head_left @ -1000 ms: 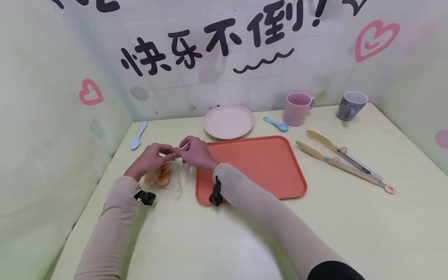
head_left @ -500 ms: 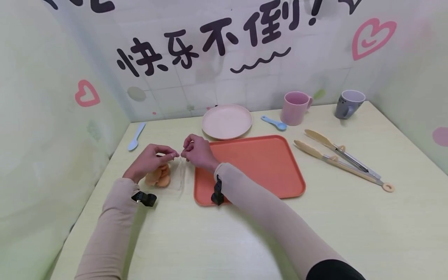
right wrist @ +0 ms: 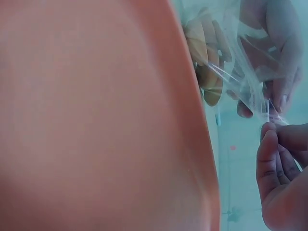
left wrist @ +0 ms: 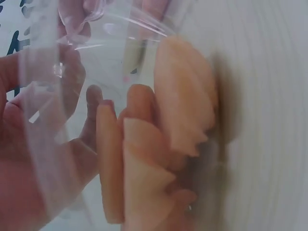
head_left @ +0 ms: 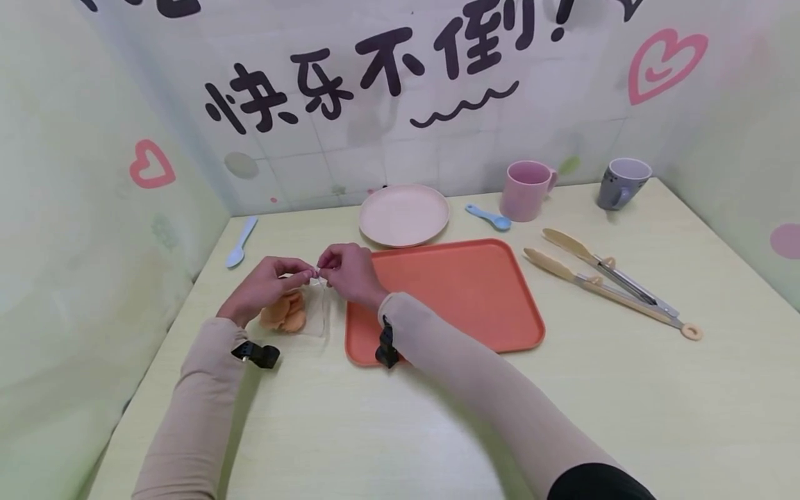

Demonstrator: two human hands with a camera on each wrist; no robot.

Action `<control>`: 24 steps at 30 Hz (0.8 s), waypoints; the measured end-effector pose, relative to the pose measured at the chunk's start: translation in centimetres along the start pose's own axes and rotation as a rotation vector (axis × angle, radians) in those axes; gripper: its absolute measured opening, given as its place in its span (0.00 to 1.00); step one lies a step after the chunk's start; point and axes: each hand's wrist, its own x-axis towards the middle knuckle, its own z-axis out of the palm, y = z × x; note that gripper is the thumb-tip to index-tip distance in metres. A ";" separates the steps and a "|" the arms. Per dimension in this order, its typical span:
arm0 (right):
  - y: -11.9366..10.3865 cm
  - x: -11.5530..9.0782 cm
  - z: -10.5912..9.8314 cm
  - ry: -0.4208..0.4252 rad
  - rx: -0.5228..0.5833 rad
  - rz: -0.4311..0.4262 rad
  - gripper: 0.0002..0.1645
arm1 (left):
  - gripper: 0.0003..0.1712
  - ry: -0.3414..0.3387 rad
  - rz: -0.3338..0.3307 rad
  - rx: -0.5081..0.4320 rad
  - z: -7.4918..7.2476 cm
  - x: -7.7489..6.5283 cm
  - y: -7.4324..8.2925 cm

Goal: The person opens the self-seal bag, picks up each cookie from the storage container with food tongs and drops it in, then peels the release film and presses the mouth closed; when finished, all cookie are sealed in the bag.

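**Both hands on the bag's edge, contents inside, nothing out yet**

Progress: early, I'd judge. The clear plastic bag [head_left: 317, 321] sits on the table [head_left: 350, 430], just left of the orange tray [head_left: 462, 292]. Every orange piece in sight [head_left: 287, 312] is inside it. Done: left hand [head_left: 269, 283] and right hand [head_left: 353, 271] both have the bag's edge, fingertips nearly meeting. Left, if the aim is getting the pieces out: a gap in the film, then the transfer. Can't tell from this whether the edge is being opened or sealed.

Hands: right pinches the film between thumb and forefinger; left pinches the same edge right beside it.

View differences:
- Head: full layout. Only here do you get the pink plate [head_left: 404, 215], tongs [head_left: 637, 307], two spoons [head_left: 500, 222] and two mugs [head_left: 523, 191], none touched by a hand. Film is faint and the pinch is tiny.
- Right wrist: best for the grip. Film pulls into creases at the fingertips [right wrist: 268, 139]. Tray fills most of the rest.
- Left wrist: best for contents. Wavy-edged pieces plus a flatter, straighter one, seen through the film. Right hand's grip is hard to read there.
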 end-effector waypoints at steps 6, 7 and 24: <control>-0.7 -0.2 -0.2 -0.030 -0.117 -0.032 0.06 | 0.21 0.023 -0.015 -0.008 -0.1 -0.1 -0.1; -0.9 -0.3 -0.2 -0.038 -0.140 -0.034 0.07 | 0.21 0.028 -0.019 -0.007 -0.2 -0.1 -0.1; -2.2 -0.2 0.1 -0.036 -0.575 -0.101 0.10 | 0.22 0.032 -0.036 -0.039 0.1 -0.3 -0.2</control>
